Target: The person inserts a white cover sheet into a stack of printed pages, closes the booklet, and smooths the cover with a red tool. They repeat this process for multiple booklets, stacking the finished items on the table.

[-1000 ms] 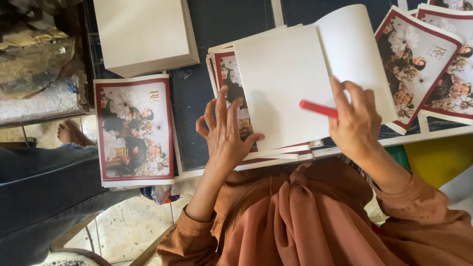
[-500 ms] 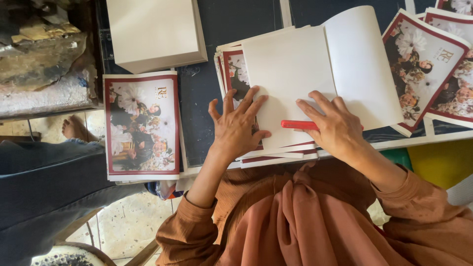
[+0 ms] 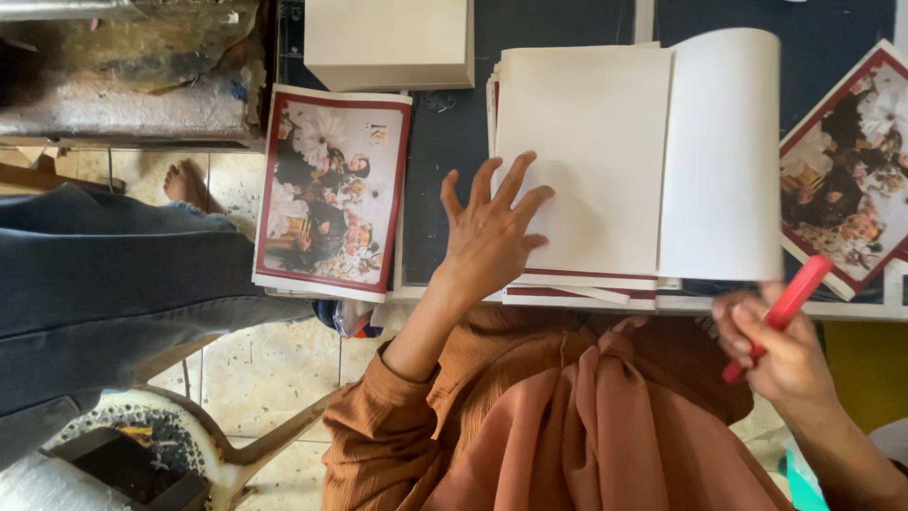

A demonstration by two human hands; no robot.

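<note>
Soft, even daylight, white sheets nearly blown out, motion blur on the right hand, shadows faint

- Left sleeve: rust-orange crinkled cloth, cuff loose at the forearm.
- Drape at chest: softer salmon-brown fabric, gathered into folds.
- Hands: bare, no rings or watch visible.

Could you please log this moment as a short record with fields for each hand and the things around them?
left hand: flat, fingers spread, pressing the blank white sheet on the stack
right hand: off the table edge, gripping a red flat tool
curled sheet: folded over to the right of the stack
printed photo covers: lying left and far right on the dark table
white box: top of the table
</note>
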